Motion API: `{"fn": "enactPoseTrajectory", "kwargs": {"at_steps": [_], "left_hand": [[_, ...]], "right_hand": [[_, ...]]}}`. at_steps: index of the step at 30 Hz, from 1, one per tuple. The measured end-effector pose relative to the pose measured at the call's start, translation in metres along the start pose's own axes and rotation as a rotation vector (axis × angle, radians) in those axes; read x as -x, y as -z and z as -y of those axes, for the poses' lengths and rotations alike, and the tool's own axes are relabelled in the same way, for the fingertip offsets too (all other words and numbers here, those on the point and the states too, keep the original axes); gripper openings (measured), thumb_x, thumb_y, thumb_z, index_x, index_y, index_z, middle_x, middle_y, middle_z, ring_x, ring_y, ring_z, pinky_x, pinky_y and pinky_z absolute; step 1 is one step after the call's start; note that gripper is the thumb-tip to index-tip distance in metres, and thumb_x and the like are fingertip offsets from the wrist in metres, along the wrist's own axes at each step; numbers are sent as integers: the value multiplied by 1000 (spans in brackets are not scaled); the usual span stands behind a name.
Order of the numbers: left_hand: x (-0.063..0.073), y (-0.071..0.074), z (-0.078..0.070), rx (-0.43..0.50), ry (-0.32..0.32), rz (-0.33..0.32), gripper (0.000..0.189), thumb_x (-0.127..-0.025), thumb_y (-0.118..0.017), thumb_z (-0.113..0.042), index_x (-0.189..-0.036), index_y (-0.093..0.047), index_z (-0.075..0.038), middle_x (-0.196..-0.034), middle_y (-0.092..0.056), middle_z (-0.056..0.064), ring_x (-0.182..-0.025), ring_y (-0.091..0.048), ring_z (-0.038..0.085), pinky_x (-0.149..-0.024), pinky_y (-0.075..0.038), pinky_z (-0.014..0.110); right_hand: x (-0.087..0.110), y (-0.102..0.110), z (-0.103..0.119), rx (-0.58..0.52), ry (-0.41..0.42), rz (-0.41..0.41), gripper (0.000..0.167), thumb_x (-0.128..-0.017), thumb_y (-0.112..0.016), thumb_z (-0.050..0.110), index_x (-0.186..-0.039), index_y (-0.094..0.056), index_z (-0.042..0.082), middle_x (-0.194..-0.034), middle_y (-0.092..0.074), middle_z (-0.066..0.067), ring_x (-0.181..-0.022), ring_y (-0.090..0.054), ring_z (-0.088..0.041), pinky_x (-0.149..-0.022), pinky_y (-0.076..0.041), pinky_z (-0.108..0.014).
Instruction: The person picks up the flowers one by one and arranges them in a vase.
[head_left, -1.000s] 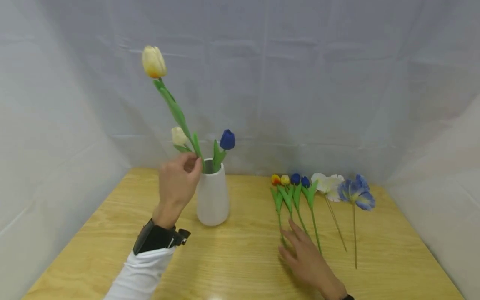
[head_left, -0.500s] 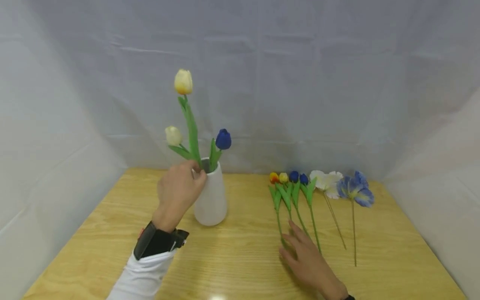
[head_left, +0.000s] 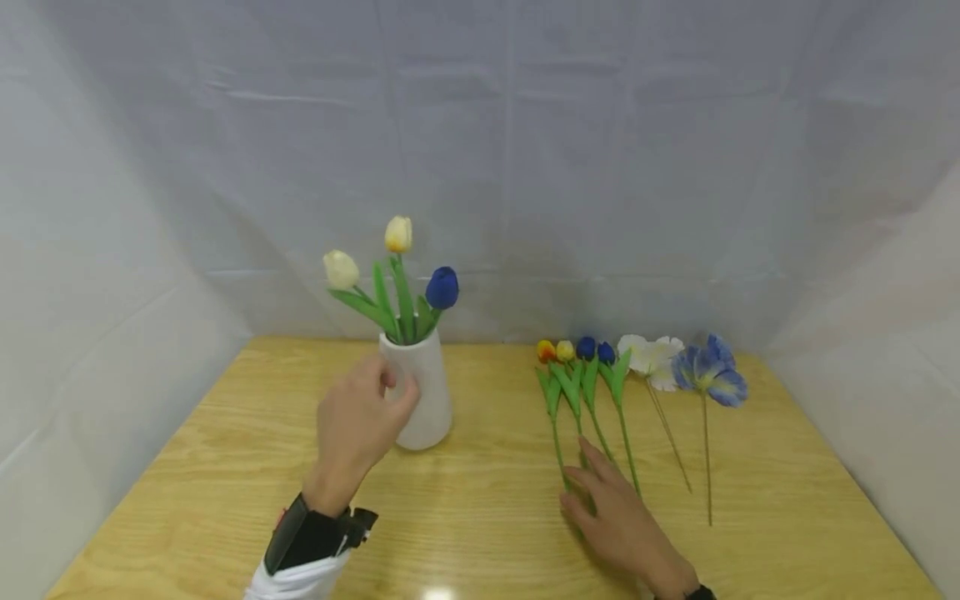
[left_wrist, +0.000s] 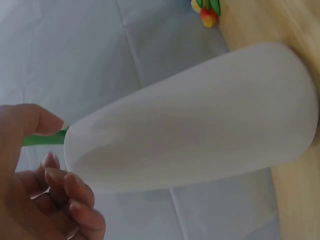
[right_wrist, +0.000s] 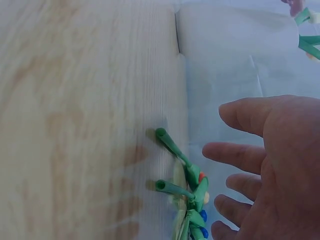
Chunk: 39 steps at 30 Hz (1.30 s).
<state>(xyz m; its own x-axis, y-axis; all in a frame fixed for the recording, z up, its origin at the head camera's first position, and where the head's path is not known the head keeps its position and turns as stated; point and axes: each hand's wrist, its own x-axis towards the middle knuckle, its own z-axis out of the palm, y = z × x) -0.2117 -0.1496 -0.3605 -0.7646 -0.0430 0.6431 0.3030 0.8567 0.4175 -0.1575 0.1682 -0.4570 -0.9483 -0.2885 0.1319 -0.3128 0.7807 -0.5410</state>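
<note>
A white vase (head_left: 429, 392) stands upright on the table, holding a cream tulip (head_left: 341, 270), a cream-and-orange tulip (head_left: 399, 235) and a blue tulip (head_left: 442, 288). My left hand (head_left: 363, 412) is at the vase's near left side, below its rim. In the left wrist view its thumb and loosely bent fingers are apart, with nothing between them. My right hand (head_left: 618, 517) is over the lower stems of the tulips lying at right, fingers spread and holding nothing. Among these are a red-orange tulip (head_left: 546, 351), a small yellow one (head_left: 565, 350) and two blue ones (head_left: 587, 348).
Right of the lying tulips are a white flower (head_left: 652, 360) and a blue-purple flower (head_left: 708, 375), both on thin stems. The wooden table (head_left: 480, 533) meets a pale cloth backdrop (head_left: 570, 167) behind it and at both sides.
The cream-and-orange tulip has swung upright and gone down into the vase. My left hand has let go of its stem and dropped below the rim. The right hand has barely moved.
</note>
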Motion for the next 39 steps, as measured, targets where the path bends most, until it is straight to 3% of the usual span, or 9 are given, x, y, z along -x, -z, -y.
{"fn": "enactPoseTrajectory", "kwargs": {"at_steps": [11,17,25,28,39], "left_hand": [[35,-30,-3,-4,-193,218,22,-76,-72,-21,-72,-52,-16,-67,-48,-7,-53,-42,9,-45,-36,27],[44,-50,-12,3,-232,347,18,-77,-72,-25,-76,-56,-17,-72,-53,-7,-62,-49,10,-51,-39,27],[50,-79,-22,17,-313,407,19,-79,-70,-24,-91,-64,-11,-84,-61,1,-73,-59,19,-63,-47,32],[53,-85,-27,21,-339,457,23,-80,-69,-25,-96,-64,-10,-89,-63,4,-79,-61,24,-67,-49,36],[53,-97,-49,-18,-353,546,20,-83,-67,-26,-97,-66,-12,-86,-61,1,-73,-60,20,-55,-46,32]], "right_hand": [[5,2,-4,41,-12,-19,45,-95,-59,30,-133,-54,6,-154,-24,-15,-137,-27,-36,-104,-27,-56],[7,5,-8,50,-27,-28,46,-95,-59,30,-135,-52,7,-154,-22,-15,-137,-26,-36,-104,-27,-57],[11,11,-17,-12,-114,6,51,-97,-56,32,-140,-45,7,-155,-18,-15,-138,-21,-39,-103,-25,-61],[13,15,-22,-18,-145,3,53,-97,-54,33,-142,-43,7,-155,-17,-16,-139,-19,-40,-103,-24,-62],[17,20,-30,-1,-124,-14,53,-98,-52,36,-140,-45,4,-154,-20,-20,-136,-23,-43,-101,-27,-62]]}}
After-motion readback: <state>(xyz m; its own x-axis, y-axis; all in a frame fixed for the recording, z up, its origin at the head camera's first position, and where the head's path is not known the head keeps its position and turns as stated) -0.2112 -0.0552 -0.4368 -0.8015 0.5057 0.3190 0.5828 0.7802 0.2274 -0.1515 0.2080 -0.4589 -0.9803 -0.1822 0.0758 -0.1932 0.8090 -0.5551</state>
